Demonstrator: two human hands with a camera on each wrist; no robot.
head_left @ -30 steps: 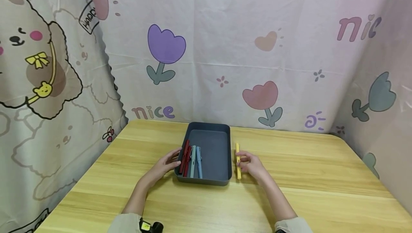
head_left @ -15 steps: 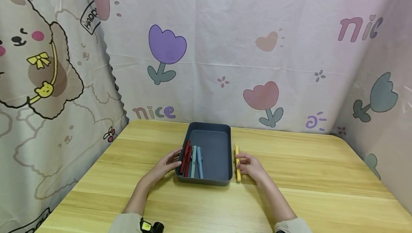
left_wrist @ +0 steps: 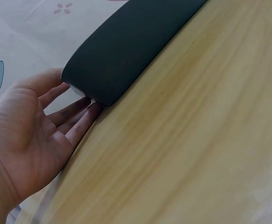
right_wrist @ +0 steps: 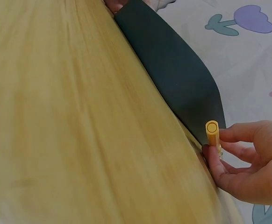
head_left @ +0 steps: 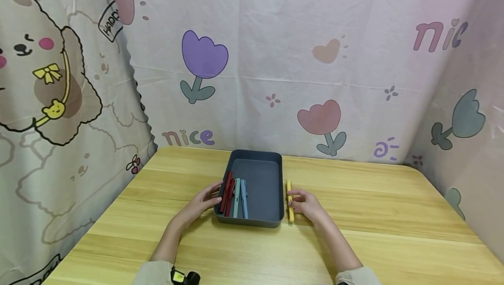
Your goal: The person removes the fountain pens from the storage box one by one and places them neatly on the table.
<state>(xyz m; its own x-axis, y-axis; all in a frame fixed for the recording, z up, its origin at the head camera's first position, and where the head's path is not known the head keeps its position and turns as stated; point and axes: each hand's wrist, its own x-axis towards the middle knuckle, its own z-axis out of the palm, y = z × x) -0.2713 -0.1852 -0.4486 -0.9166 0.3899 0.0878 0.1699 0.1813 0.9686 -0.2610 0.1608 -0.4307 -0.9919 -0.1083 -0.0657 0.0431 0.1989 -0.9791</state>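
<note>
A dark grey tray [head_left: 261, 222] sits on the table, with two dark red pens [head_left: 227, 195], a pale green pen [head_left: 236, 197] and a light blue pen [head_left: 244, 199] lying along its left side. My left hand [head_left: 200, 201] rests against the tray's left wall, its fingers loosely extended; in the left wrist view they touch the tray's end. With thumb and fingers my right hand [head_left: 309, 205] pinches a yellow pen [head_left: 290, 212] just outside the tray's right wall. The right wrist view shows that pen's round end [right_wrist: 212, 127] toward the camera.
The wood-grain table [head_left: 378, 215] extends on both sides of the tray. Behind it hangs a printed cloth [head_left: 271, 57] with tulips and lettering, close to the tray's far edge. Another cloth [head_left: 78, 188] hangs along the left.
The yellow pen and my right hand have shifted slightly toward the person and a little left, nearer the tray. My left hand and the tray stay nearly where they were.
</note>
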